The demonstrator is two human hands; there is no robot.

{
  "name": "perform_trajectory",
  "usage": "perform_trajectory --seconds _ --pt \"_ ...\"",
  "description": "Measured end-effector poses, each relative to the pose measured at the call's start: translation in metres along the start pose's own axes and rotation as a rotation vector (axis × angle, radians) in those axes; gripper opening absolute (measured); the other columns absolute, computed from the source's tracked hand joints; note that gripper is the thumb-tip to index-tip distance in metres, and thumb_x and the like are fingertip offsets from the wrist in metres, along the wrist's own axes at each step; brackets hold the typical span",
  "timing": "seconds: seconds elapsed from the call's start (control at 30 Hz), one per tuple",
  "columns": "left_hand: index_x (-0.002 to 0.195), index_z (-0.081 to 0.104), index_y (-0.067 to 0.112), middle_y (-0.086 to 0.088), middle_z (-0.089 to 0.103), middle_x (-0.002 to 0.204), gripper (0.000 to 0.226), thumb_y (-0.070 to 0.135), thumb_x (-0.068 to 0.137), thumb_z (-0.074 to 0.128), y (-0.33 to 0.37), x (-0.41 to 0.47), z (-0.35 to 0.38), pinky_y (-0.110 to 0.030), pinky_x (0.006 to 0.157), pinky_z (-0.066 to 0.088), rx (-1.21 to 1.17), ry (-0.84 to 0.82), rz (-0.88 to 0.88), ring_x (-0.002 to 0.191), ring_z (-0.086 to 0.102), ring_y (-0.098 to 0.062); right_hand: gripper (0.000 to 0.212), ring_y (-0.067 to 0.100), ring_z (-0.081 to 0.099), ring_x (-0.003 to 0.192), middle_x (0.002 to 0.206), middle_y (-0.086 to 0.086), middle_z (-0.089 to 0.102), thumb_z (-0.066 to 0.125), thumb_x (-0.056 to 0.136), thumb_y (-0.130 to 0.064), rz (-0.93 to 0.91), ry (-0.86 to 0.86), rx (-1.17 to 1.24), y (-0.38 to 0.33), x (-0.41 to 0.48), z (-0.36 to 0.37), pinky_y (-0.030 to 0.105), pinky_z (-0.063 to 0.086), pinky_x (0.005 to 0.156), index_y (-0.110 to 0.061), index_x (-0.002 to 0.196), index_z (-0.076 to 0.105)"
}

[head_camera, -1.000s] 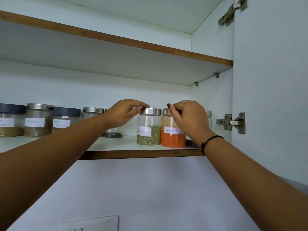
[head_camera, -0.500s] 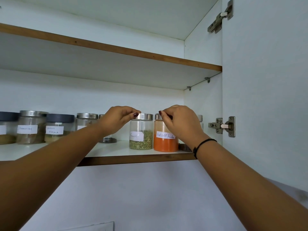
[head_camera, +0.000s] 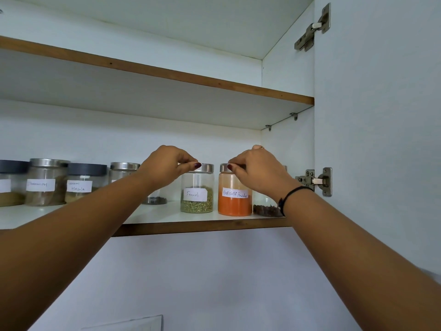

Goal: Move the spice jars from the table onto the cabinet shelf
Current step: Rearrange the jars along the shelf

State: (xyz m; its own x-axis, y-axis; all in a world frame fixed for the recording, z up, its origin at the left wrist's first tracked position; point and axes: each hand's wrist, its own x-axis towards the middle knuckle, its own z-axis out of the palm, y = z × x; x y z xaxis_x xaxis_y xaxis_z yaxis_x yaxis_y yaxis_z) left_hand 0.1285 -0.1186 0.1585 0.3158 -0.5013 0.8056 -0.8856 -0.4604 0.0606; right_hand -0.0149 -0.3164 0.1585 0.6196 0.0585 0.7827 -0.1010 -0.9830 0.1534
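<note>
**Both grips pinching jar lids on the cabinet shelf**

The left grip (head_camera: 167, 164) pinches the steel lid of the clear glass jar labelled Fennel (head_camera: 196, 195). The right grip (head_camera: 259, 172) pinches the steel lid of the clear glass jar of orange red chilli powder (head_camera: 235, 199). Both jars stand upright, just beside each other, near the front edge of the white, wood-edged lower shelf (head_camera: 202, 227). Each hangs under its grip's fingertips.
</note>
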Motion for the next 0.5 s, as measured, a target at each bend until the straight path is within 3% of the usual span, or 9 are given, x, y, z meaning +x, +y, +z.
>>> perform_trajectory --seconds 0.17,0.33,0.43,0.5 --pt "0.111 0.077 0.019 0.001 0.074 0.115 0.031 0.041 0.094 0.064 -0.005 -0.004 0.007 -0.027 0.085 0.043 -0.097 0.094 -0.056 0.095 0.059 -0.007 0.033 0.019 0.057 0.105 0.105 0.001 0.073 0.045 0.102 -0.033 -0.019 -0.031 0.0 0.001 0.005 -0.001 0.031 0.046 0.083 -0.019 0.112 0.073" --pt "0.103 0.078 0.023 0.008 0.074 0.109 0.027 0.043 0.089 0.068 -0.007 -0.006 0.014 -0.032 0.092 0.046 -0.222 0.156 -0.094 0.098 0.061 -0.005 0.03 0.017 0.056 0.096 0.108 0.002 0.058 0.049 0.101 -0.032 -0.015 -0.03 0.007 0.0 0.009 0.002 0.025 0.038 0.077 -0.026 0.122 0.07" --pt "0.103 0.077 0.023 0.015 0.069 0.1 0.023 0.04 0.09 0.067 -0.01 -0.007 0.021 -0.024 0.084 0.044 -0.277 0.183 -0.073 0.09 0.058 0.003 0.028 0.008 0.052 0.088 0.109 -0.002 0.067 0.056 0.098 -0.033 -0.009 -0.051 0.004 -0.002 0.016 -0.004 0.025 0.039 0.075 -0.024 0.117 0.073" --pt "0.106 0.075 0.022 0.013 0.067 0.098 0.023 0.038 0.093 0.065 -0.012 -0.009 0.026 -0.025 0.084 0.047 -0.272 0.207 -0.031 0.091 0.058 0.0 0.025 0.007 0.054 0.087 0.11 -0.004 0.071 0.061 0.095 -0.033 0.011 -0.07 0.043 -0.002 0.02 -0.008 0.025 0.043 0.075 -0.023 0.114 0.075"
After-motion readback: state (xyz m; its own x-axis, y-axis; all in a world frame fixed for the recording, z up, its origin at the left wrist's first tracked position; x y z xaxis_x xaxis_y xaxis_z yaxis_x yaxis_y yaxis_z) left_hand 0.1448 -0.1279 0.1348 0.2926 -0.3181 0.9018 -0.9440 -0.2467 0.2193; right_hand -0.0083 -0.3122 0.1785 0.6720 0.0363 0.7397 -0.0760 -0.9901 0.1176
